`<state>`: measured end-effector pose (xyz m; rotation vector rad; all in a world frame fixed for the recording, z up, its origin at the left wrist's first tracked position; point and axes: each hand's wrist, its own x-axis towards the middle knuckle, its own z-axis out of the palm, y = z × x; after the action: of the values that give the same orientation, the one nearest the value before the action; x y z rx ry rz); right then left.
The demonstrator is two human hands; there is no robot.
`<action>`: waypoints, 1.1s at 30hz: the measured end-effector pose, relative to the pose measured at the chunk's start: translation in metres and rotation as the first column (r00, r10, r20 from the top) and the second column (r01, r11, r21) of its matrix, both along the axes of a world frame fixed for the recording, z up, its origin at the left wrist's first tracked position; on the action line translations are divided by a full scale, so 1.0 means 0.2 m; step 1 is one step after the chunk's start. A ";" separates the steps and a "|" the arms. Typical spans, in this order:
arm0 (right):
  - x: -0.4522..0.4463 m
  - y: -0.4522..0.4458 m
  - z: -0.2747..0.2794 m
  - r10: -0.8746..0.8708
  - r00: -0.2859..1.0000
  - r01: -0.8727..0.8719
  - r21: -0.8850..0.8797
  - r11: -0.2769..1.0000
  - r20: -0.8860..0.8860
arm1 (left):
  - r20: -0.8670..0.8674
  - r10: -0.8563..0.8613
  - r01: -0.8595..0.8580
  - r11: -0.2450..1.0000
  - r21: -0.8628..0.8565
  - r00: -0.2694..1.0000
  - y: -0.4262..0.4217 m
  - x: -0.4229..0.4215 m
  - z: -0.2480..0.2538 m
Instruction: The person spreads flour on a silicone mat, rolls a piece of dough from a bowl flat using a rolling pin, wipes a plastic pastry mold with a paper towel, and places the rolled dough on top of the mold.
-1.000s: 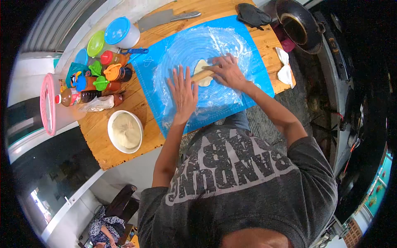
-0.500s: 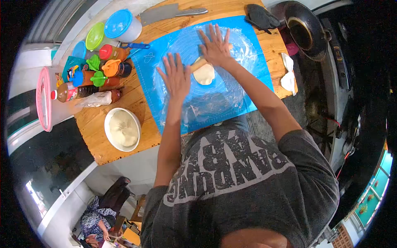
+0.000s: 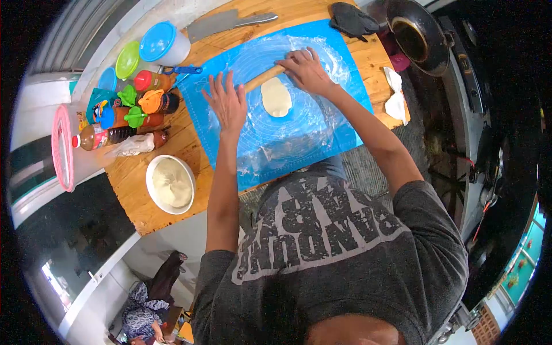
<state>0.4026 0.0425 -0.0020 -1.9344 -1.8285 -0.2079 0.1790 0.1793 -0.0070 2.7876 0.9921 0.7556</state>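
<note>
A wooden rolling pin (image 3: 264, 77) lies slanted over the floured blue mat (image 3: 287, 138), just beyond a flat oval of dough (image 3: 276, 98). My left hand (image 3: 227, 108) rests at the pin's left end with its fingers stretched out and spread. At the other end my right hand (image 3: 309, 71) has its fingers curled over the pin. Neither hand touches the dough piece. A white bowl (image 3: 151, 187) with a larger mass of dough stands on the wooden table (image 3: 129, 198), left of the mat.
Sauce bottles (image 3: 152, 101) and lidded tubs (image 3: 167, 46) crowd the table's left side. A cleaver (image 3: 221, 24) lies at the back edge, a dark cloth (image 3: 352, 20) at the back right. A white cloth (image 3: 394, 95) hangs near the right edge, with a wok (image 3: 414, 40) beyond.
The rolling pin has come off the dough's far part to lie beyond it. My right fingers have gone from spread to curled over the pin. The dough looks longer.
</note>
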 end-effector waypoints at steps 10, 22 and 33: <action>-0.23 -0.47 0.05 -0.207 0.943 0.192 -0.082 0.978 -0.260 | -0.024 -0.258 0.248 0.949 -0.193 0.966 -0.22 0.00 0.08; -0.15 -0.31 -0.06 -0.576 0.817 0.566 -0.149 0.811 -0.032 | -0.135 -0.400 0.372 0.908 -0.193 0.906 -0.01 0.25 -0.02; -0.03 -0.17 0.04 -0.593 0.798 0.559 -0.231 0.796 -0.112 | -0.120 -0.373 0.370 0.928 -0.054 0.920 0.19 0.62 -0.03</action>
<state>0.3967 0.0075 0.0054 -2.5180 -1.1220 -0.0492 0.3021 0.2182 -0.0136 2.8970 0.4526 0.5090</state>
